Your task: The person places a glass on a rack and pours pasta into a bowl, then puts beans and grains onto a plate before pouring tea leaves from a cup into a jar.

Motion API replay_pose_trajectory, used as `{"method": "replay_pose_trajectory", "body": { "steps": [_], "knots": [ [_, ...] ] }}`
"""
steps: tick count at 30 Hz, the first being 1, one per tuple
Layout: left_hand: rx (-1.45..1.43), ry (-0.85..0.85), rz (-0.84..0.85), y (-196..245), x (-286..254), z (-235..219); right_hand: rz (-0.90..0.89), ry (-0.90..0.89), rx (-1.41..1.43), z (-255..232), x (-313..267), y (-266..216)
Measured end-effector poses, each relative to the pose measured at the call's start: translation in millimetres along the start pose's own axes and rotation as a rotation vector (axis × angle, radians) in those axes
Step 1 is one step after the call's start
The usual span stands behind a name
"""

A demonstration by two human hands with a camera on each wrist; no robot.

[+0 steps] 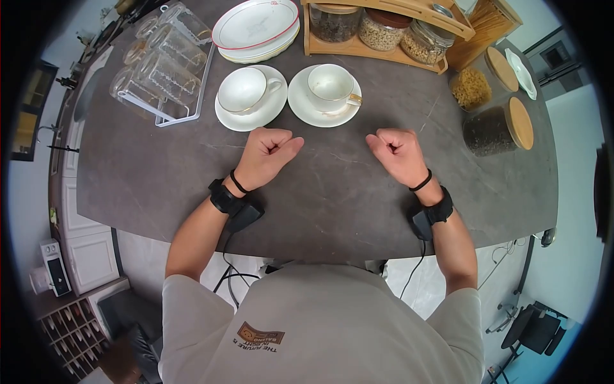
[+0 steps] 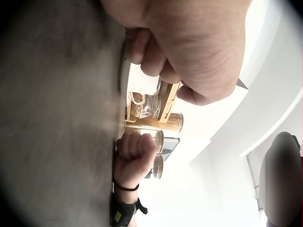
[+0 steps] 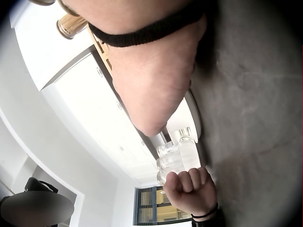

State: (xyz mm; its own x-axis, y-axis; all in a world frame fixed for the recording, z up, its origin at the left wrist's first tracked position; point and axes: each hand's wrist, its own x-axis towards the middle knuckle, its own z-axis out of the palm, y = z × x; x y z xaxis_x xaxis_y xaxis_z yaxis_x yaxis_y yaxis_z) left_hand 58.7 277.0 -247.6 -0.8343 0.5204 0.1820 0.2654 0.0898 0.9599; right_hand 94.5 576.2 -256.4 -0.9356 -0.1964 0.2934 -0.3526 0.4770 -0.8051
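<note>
Both hands rest on the dark grey table as loose fists, with nothing in either. The left hand (image 1: 267, 157) lies just in front of a white cup (image 1: 242, 91) on its saucer (image 1: 251, 121). Farther right, the right hand (image 1: 399, 155) has its fingers curled in, the thumb toward the left. A second white cup (image 1: 330, 84) with a gold-trimmed handle stands on another saucer (image 1: 307, 110), between and beyond the hands. In the left wrist view, the right hand (image 2: 135, 158) also appears with its fingers folded; the right wrist view shows the left hand (image 3: 191, 189) likewise.
Upturned glasses (image 1: 167, 70) stand in a white rack (image 1: 182, 119) at the left. Stacked plates (image 1: 256, 29) are at the back, beside a wooden shelf (image 1: 377, 61) of jars. Wooden-lidded jars of pasta (image 1: 471, 89) and dark contents (image 1: 489, 134) stand at the right.
</note>
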Motion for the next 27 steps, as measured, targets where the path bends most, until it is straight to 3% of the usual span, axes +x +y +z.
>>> {"method": "replay_pose_trajectory", "body": {
  "steps": [27],
  "knots": [
    [-0.036, 0.079, 0.013, -4.8, -1.1, -0.2, 0.055, 0.007, 0.036, 0.7, -1.7, -2.4]
  ]
}}
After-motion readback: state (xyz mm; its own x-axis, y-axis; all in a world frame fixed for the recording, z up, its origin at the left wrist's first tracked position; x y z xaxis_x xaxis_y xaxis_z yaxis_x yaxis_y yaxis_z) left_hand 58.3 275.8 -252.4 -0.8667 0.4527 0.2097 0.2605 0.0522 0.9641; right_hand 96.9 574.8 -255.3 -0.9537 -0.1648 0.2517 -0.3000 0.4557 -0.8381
